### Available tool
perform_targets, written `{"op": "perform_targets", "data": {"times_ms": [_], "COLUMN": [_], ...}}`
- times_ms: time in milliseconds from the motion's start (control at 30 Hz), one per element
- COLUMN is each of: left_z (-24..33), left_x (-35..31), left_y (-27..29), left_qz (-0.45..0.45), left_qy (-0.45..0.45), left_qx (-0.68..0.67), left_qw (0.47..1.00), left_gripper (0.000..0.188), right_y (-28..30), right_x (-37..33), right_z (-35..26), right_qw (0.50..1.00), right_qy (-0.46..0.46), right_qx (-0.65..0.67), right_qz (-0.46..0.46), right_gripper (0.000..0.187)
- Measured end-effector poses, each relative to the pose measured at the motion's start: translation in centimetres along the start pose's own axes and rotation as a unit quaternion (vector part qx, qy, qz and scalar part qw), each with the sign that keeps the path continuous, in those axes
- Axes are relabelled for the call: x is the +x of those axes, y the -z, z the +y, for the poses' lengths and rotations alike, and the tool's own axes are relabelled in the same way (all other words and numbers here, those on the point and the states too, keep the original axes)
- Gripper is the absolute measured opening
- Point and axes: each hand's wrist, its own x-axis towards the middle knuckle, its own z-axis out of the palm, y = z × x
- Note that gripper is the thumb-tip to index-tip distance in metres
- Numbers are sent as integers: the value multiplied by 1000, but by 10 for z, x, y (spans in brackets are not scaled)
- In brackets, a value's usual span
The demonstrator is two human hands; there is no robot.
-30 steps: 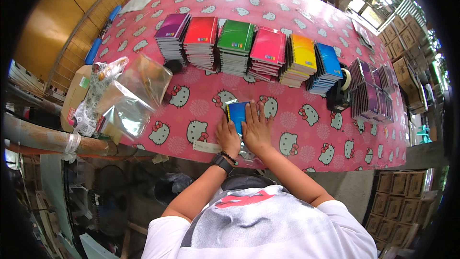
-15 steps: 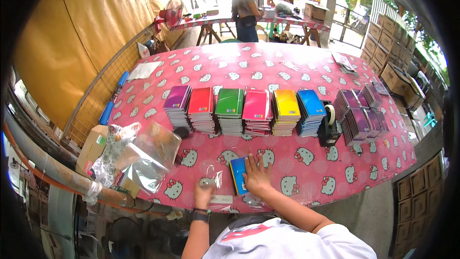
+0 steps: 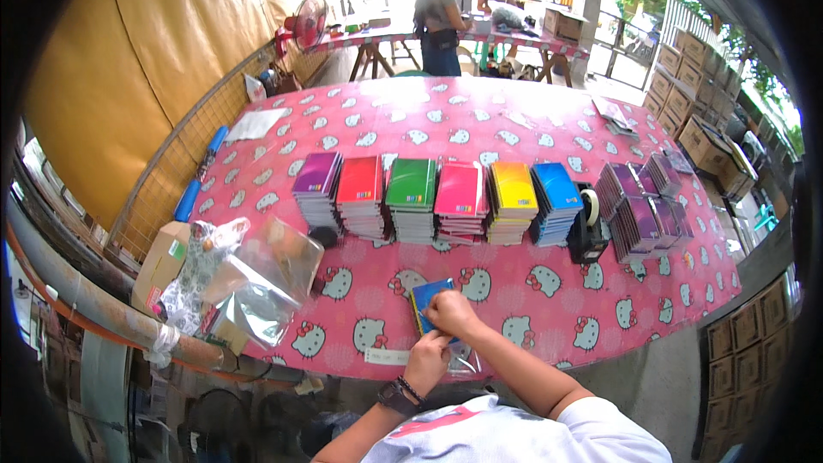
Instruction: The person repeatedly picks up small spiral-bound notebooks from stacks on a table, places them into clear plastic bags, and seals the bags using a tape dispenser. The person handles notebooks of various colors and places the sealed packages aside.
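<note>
A small blue spiral notebook (image 3: 431, 292) with a yellow binding edge lies slightly tilted on the table before me. My right hand (image 3: 453, 314) rests on its cover with the fingers curled in. Whether those fingers pinch anything is hidden. My left hand (image 3: 426, 357), with a dark band on the wrist, meets the notebook's lower edge, its fingers drawn together close to the right hand's. What it grips is too small to make out. Clear plastic (image 3: 464, 360) lies just right of my left hand. A white paper strip (image 3: 386, 357) is at its left.
Stacks of notebooks in purple (image 3: 318, 173), red, green, pink, yellow and blue stand in a row beyond my hands. A black tape dispenser (image 3: 589, 236) and purple bundles (image 3: 647, 214) are at the right. Clear plastic sheets (image 3: 261, 291) lie left. Two people are at a far table (image 3: 386, 35).
My left hand has moved right, from beside the notebook to its lower edge, and the clear plastic piece it held no longer shows there. My right hand's spread fingers have curled in.
</note>
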Motion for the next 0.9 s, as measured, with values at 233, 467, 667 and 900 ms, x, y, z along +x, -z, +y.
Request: {"op": "perform_targets", "data": {"times_ms": [233,467,667,900], "left_z": [-53,-84,-98,-86], "left_x": [-18,17,6,14], "left_y": [27,-10,-9,1], "left_qz": [123,84,0,33], "left_qy": [65,-13,-22,-22], "left_qx": [21,-106,-7,50], "left_qw": [990,991,1000,998], "left_gripper": [42,56,57,67], "right_y": [17,31,26,43], "right_x": [-4,-3,0,-19], "right_z": [-1,-15,2,7], "right_qw": [985,982,985,955], "right_qy": [-124,-130,-58,158], "right_qx": [101,99,125,-167], "right_qz": [-69,-97,-106,-188], "right_gripper": [28,28,18,75]}}
